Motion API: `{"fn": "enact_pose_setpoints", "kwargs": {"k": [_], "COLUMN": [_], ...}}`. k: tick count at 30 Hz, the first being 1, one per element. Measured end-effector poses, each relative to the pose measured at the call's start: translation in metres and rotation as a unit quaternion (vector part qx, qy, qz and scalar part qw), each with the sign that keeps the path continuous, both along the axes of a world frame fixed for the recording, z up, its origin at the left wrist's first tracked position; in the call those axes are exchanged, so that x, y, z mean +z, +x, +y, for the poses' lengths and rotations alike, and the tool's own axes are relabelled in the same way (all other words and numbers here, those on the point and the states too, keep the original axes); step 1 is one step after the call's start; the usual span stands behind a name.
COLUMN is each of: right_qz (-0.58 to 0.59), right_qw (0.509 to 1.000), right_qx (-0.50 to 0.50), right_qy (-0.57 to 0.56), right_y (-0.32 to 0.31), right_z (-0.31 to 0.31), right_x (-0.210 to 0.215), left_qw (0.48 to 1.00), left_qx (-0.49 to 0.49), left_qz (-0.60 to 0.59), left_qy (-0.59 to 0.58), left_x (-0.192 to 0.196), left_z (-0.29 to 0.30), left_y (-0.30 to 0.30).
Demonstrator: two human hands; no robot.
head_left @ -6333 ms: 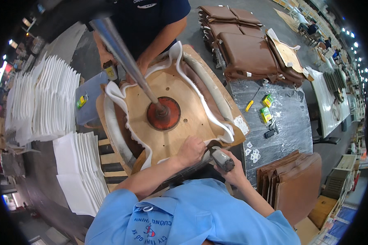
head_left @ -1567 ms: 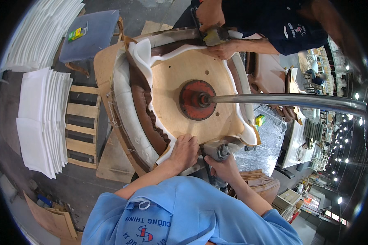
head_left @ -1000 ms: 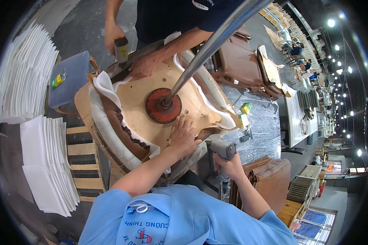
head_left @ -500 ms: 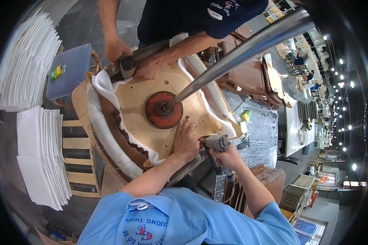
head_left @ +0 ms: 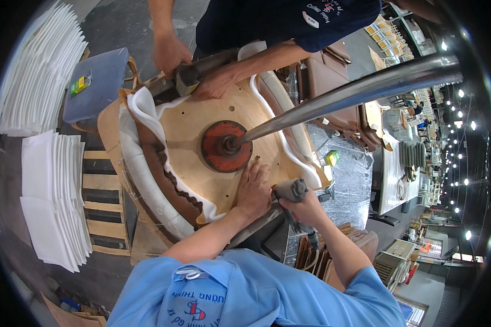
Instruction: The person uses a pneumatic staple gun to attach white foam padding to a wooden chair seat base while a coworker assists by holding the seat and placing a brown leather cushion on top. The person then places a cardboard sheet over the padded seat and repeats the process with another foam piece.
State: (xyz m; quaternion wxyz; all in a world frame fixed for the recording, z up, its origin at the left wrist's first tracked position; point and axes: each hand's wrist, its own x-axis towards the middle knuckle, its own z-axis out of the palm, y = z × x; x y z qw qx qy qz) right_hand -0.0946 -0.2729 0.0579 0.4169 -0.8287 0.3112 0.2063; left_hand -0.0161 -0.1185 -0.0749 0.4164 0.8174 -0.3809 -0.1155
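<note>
My left hand (head_left: 253,191) lies flat with fingers stretched out on a plywood seat panel (head_left: 191,122), near its close edge. Just right of it, my right hand (head_left: 305,208) grips a grey air staple gun (head_left: 290,189), its nose at the panel's near edge beside my left hand. White padding (head_left: 172,173) and a brown leather-like cover (head_left: 151,143) come up around the panel's sides. A round red press plate (head_left: 218,150) at the end of a metal rod (head_left: 354,95) rests on the panel's middle. My left thumb is mostly hidden.
Across from me a co-worker's hand (head_left: 172,54) holds another staple gun (head_left: 188,76) at the far edge. White sheets (head_left: 49,201) are stacked left by a wooden pallet (head_left: 102,181). Brown upholstered pieces (head_left: 333,82) and a plastic-wrapped table (head_left: 349,174) stand right.
The view has shifted, so the panel and rod appear further right. My hands stay at the near edge, with the staple gun still in my right hand.
</note>
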Motion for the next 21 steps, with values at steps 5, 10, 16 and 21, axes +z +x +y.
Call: {"fn": "enact_pose_setpoints", "kwargs": {"k": [5,10,16,21], "right_qz": [0.015,0.028,0.064,0.026], "right_qw": [1.000,0.996,0.995,0.999], "right_qx": [-0.015,-0.072,-0.049,-0.019], "right_qy": [0.002,0.044,0.054,0.032], "right_y": [0.001,-0.003,0.002,0.008], "right_z": [-0.003,0.004,0.010,0.015], "right_x": [0.002,0.013,0.014,0.008], "left_qw": [0.999,0.999,0.999,0.999], "left_qx": [-0.038,-0.040,-0.026,-0.018], "left_qz": [-0.021,-0.006,-0.007,-0.018], "left_qy": [0.022,0.000,-0.023,-0.040], "left_x": [0.002,0.005,-0.002,-0.006], "left_z": [0.009,0.011,0.011,0.013], "left_y": [0.006,0.008,0.005,0.005]}}
